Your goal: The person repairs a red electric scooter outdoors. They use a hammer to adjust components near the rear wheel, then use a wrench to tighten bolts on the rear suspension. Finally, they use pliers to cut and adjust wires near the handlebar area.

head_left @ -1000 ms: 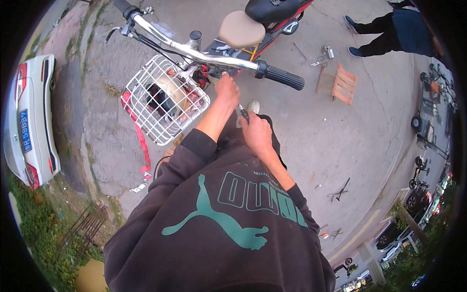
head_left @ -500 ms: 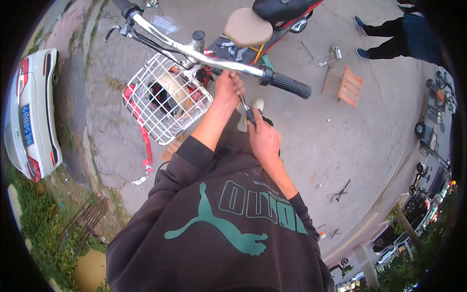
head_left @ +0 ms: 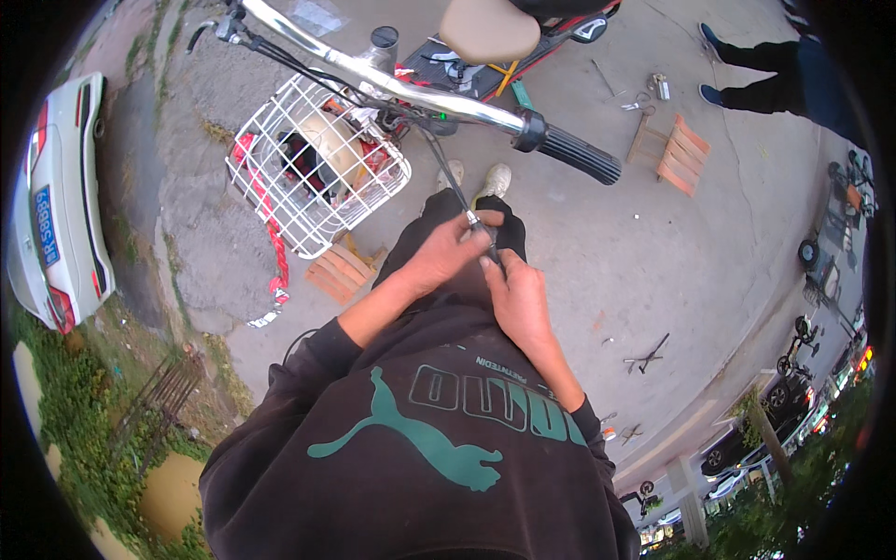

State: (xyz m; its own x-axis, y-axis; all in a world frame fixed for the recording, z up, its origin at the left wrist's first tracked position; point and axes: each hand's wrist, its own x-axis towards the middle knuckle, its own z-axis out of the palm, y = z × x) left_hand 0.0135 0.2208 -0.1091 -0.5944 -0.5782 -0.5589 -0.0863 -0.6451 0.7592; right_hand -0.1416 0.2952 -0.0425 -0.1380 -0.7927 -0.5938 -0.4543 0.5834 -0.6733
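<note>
"Where is the dark cable (head_left: pixel 455 185)?"

"On the person's side of the handlebar (head_left: pixel 387 85), running from close beneath it to both hands."

"How is it held?"

"The left hand (head_left: pixel 457 252), nearer the handlebar, has its grip pinched on the cable; the right hand (head_left: pixel 519 294), farther from the handlebar, clamps the lower end. What the fingers cover, I can't tell."

"What could go wrong?"

"I'd say a hard pull could kink it near the handlebar, and a loose pinch could let it slip."

"Which way does it point?"

"Its long axis slants, one end toward the handlebar, the other toward the person's body, leaning right."
</note>
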